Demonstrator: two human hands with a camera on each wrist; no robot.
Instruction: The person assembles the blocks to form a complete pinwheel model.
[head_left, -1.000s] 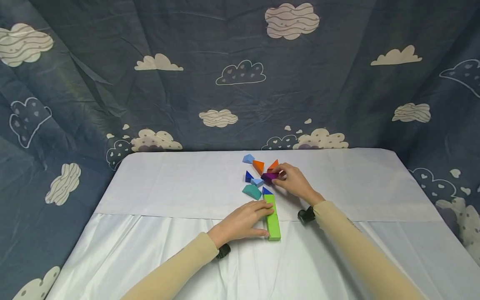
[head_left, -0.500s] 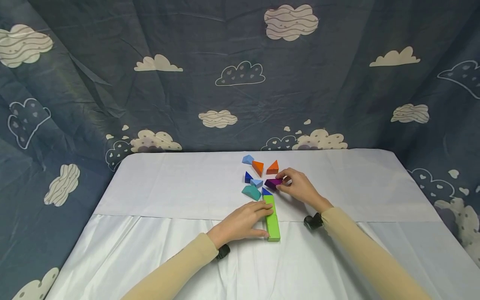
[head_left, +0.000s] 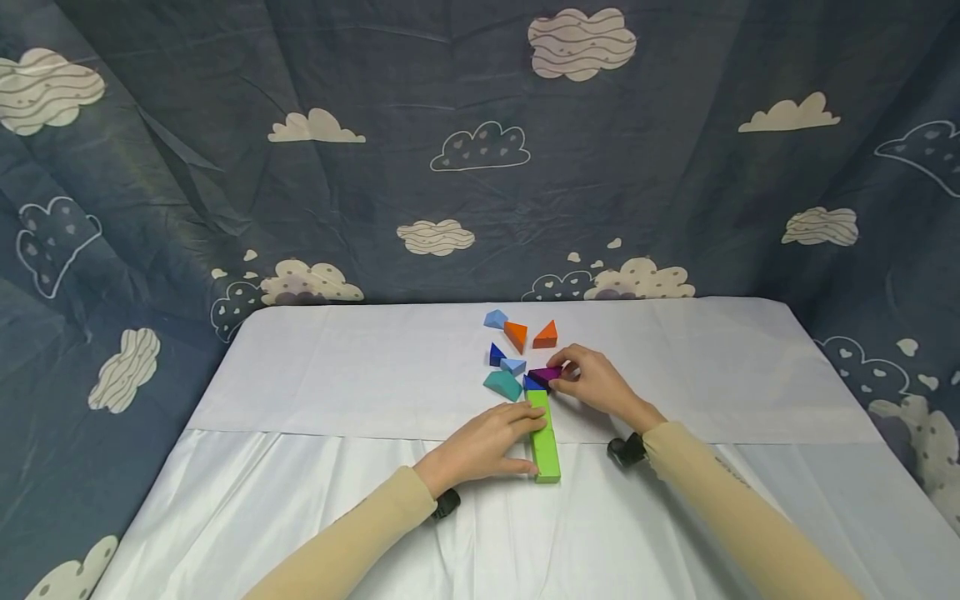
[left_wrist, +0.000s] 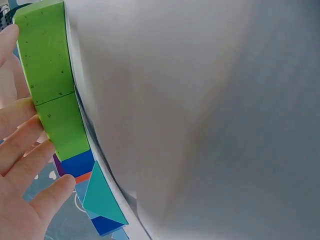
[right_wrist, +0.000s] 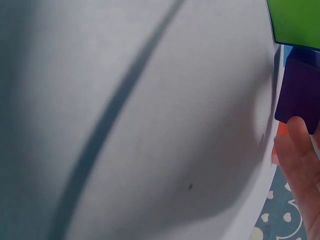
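My right hand pinches a purple block between thumb and fingers. That block sits right beside a dark blue triangular block, which lies against the far end of two green blocks set end to end. With fairly straight fingers, my left hand rests on the green blocks from the left, the thumb near their closer end. In the left wrist view its fingers lie along the green row. The right wrist view has the purple block at a fingertip, close to the green end.
Left of the dark blue block lie a teal block, a light blue triangle and another dark blue triangle. Farther back are two orange triangles and a light blue block. A white cloth covers the table.
The purple block has come toward me in my right hand, from beside the orange triangle to beside the dark blue triangle at the green row's end. My left hand stays in place.
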